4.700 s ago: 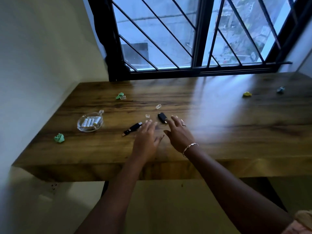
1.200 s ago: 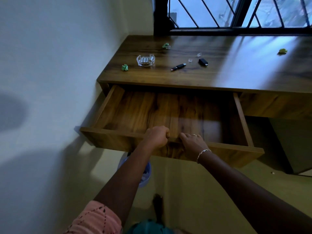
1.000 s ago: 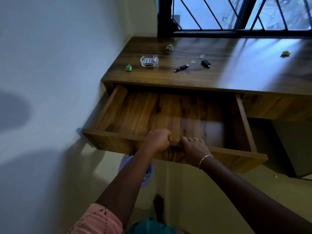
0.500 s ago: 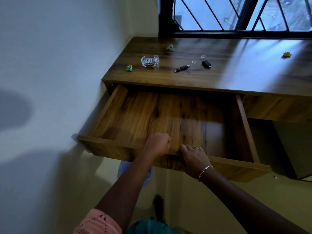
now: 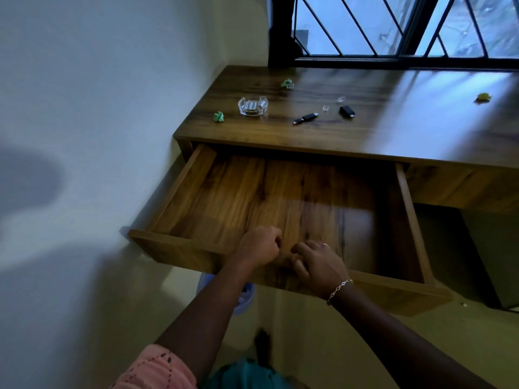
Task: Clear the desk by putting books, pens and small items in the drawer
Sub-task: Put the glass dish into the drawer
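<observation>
Opening drawer [image 5: 252, 192] | drawn further out than before | left hand [image 5: 259, 244], right hand [image 5: 318, 265]: fingers curled on its front rim | glass dish [image 5: 252, 114], black stick [image 5: 306, 118] left on tabletop [image 5: 407, 130] | loading is enabled

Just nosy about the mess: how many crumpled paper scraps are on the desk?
3. One green scrap near the left edge of the desk, a second green scrap farther back, a yellow scrap at far right. Others may lie outside the frame.
</observation>
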Demonstrator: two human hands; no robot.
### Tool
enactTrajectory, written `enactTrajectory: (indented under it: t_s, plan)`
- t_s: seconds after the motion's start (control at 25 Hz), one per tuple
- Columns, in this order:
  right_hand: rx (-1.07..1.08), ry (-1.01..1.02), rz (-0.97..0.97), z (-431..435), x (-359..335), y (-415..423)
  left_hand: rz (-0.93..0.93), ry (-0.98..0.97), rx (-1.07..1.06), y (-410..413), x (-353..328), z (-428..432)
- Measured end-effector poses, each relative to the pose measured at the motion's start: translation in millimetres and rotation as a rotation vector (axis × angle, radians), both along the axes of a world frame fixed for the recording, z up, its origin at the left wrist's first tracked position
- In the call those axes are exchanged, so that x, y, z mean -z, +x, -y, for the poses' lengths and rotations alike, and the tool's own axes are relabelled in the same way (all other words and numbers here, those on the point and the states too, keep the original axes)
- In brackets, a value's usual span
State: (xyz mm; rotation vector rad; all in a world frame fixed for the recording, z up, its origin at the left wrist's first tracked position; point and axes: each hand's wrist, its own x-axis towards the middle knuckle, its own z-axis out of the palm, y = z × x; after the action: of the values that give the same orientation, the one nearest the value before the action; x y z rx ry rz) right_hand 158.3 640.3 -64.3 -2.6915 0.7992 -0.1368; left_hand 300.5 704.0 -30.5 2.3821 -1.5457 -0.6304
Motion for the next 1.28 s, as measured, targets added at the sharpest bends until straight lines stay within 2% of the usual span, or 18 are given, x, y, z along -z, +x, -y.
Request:
enactTrajectory:
  t_s: [0.12,0.28,0.44,0.64,1.0,1.28]
  plan:
    - [0.039,-0.062,0.012,21.3,-1.3,10.8,0.093,-0.079,-0.023,13.9,12.5,6.5]
    - [0.049,-0.111,-0.110,52.2,3.8,38.6,0.298,-0.139,0.000,38.1,13.3,20.9]
    - [0.026,-0.111,-0.052,76.4,-5.9,80.0,0.385,-0.124,-0.004,76.7,8.0,44.2]
    - [-0.020,-0.144,0.016,120.5,-18.6,140.5,0.378,-0.167,-0.030,138.3,3.6,72.2]
    - [-0.024,-0.138,0.017,215.2,-66.0,276.2,0.363,-0.099,-0.028,251.8,-13.4,138.7]
    - [0.035,-0.087,-0.017,273.2,-83.1,349.6,0.201,-0.036,0.017,295.4,-10.0,165.1]
